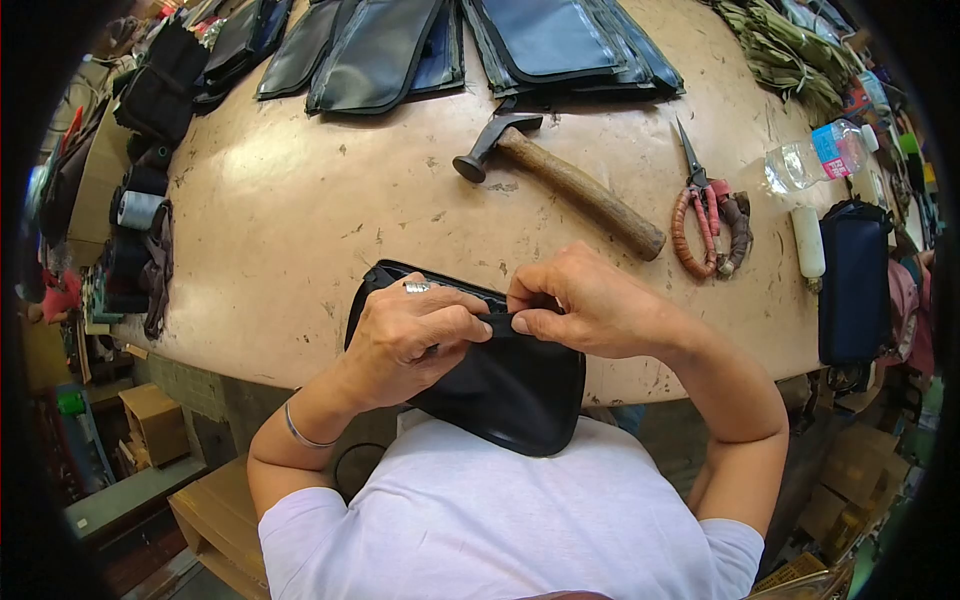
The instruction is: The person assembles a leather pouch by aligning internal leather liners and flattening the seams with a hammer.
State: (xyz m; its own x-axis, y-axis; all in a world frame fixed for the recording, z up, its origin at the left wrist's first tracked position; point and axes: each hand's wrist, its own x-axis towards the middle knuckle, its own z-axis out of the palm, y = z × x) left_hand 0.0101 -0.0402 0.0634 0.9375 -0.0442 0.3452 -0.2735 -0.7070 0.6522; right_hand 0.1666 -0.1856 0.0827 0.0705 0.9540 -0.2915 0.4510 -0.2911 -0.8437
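Observation:
A black pouch (510, 395) with rounded corners lies between the front edge of the table and my white shirt. Both hands work along a strip on its upper side, which looks like a zipper band. My left hand (405, 330), wearing a ring, is closed on the pouch, thumb and fingers pinching the strip. Close beside it, my right hand (595, 305) pinches the same strip between thumb and fingers. The fingertips nearly meet, and what exactly lies under them is partly hidden.
Beyond my hands lies a hammer (590, 190) with a wooden handle. Scissors (705, 215) with wrapped handles, a plastic bottle (820, 158) and a dark blue case (855, 285) are at the right. Stacked dark pouch panels (380, 55) line the far side; thread spools (140, 210) stand left.

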